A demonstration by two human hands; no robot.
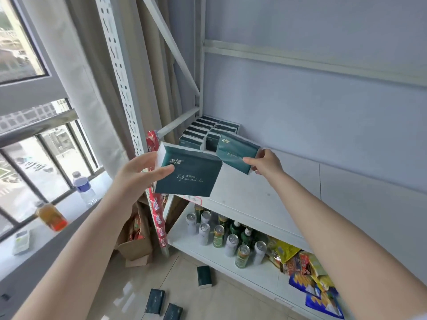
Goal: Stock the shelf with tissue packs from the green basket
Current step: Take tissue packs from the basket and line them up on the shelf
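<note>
Head view: each hand (136, 174) gripping tissue pack (189, 174)

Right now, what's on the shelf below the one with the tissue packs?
On the lower shelf stand drink cans and green bottles, with snack bags to their right. The upper shelf covers whatever sits further back.

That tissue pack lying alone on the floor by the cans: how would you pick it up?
From above, pinching across its two long sides. The tissue pack lies flat on the floor tiles, broad face up, nothing touching it.
</note>
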